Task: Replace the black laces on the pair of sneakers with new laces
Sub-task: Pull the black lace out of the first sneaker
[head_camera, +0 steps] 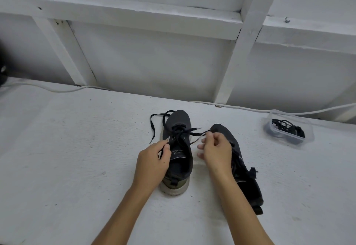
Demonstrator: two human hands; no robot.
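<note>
Two dark sneakers stand on the white table. The left sneaker [178, 129] points away from me, its black lace [154, 127] partly loosened, one end trailing off to the left. My left hand [153, 161] pinches a strand of that lace beside the tongue. My right hand [216, 149] pinches the other strand, pulled out to the right across the gap. The right sneaker [242, 165] lies partly under my right wrist, still laced.
A clear plastic box [289, 128] holding a bundle of black laces sits at the right rear of the table. A white cable [57, 89] runs along the table's back edge below the white framed wall.
</note>
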